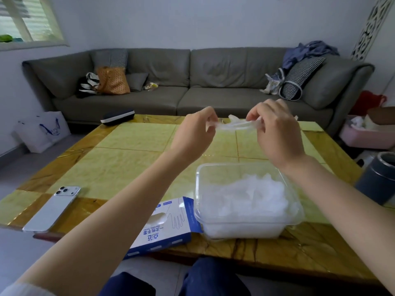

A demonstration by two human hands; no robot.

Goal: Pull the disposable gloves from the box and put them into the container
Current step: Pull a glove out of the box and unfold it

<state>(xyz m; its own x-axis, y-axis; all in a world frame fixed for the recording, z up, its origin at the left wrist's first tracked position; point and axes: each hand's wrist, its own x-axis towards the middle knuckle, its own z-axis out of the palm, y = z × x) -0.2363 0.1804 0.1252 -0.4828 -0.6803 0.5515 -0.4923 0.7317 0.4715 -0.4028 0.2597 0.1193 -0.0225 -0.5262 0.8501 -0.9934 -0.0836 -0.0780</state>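
Soft daylight from window (pixel 25 18); glare on table (pixel 128 146); wide-angle bending at edges.

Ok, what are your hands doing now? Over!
Left hand and right hand pinch one clear glove, stretched between them. Clear container holds glove pile. Nothing blocking.

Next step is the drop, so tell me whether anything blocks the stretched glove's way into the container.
Nothing visible does. The left hand and right hand pinch the glove beyond the container, whose top is open.

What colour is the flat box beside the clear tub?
The flat cardboard glove box is white with blue edges and lettering; head view shows it.
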